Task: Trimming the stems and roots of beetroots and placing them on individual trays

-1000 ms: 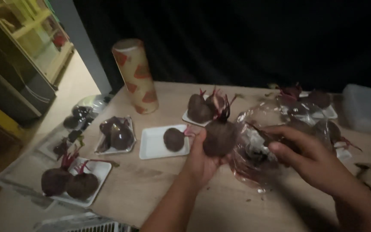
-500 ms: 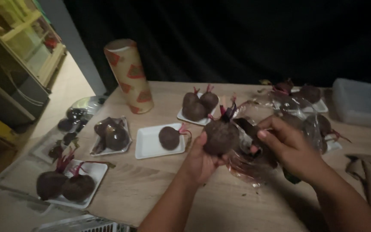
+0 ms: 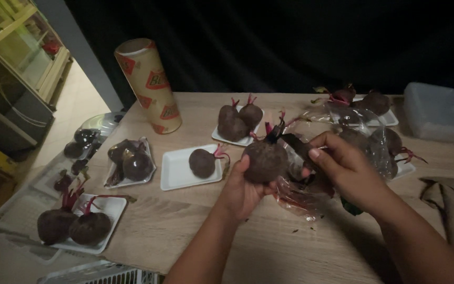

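The left hand (image 3: 243, 189) reaches up from below, palm cupped, grip closed around a dark beetroot (image 3: 265, 160) held above the wooden desk (image 3: 195, 221). The right hand (image 3: 345, 171) angles in from the right — its grip pinches crinkled clear plastic wrap (image 3: 300, 197) just beside the beetroot.

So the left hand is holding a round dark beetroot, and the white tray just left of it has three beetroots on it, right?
Not quite. The head view shows the left hand holding the round dark beetroot, but the white foam tray just left of it carries only one small beetroot, not three.
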